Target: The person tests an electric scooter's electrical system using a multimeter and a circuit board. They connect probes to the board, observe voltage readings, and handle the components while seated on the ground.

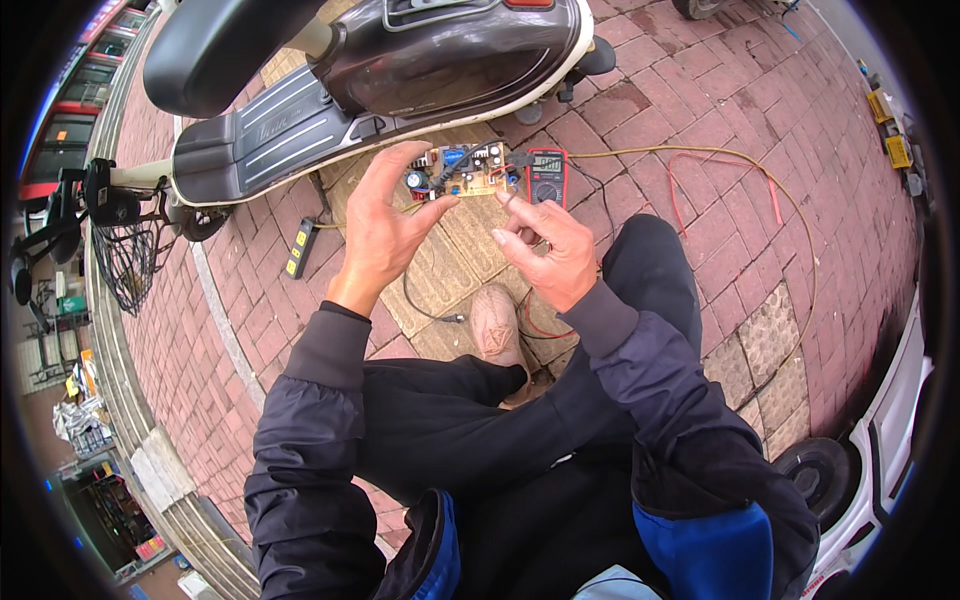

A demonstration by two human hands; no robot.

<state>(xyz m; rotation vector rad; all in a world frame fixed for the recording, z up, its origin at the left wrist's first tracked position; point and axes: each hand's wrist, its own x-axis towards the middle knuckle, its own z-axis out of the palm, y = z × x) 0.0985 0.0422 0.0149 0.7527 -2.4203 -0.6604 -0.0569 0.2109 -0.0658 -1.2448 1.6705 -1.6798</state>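
A tan circuit board (pixel 485 182), crowded with capacitors, a blue block and other parts, is upheld in front of me. My left hand (pixel 382 228) grips its left end, fingers at the top edge and thumb at the lower edge. At the board's lower right corner is my right hand (pixel 556 252), its index finger stretched toward that corner and its thumb apart. Whether that fingertip touches the board I cannot tell. Just right of the board lies a red multimeter (pixel 547 178) with a lit display. Dark and red leads run around it.
An electric scooter (pixel 440 60) stands just beyond. A black and yellow power strip (pixel 300 248) lies left on the brick paving (pixel 740 215). A cable plug (pixel 454 318) lies near my shoe (pixel 495 320). A yellowish cable (pixel 700 150) and red wire (pixel 677 200) curve rightward.
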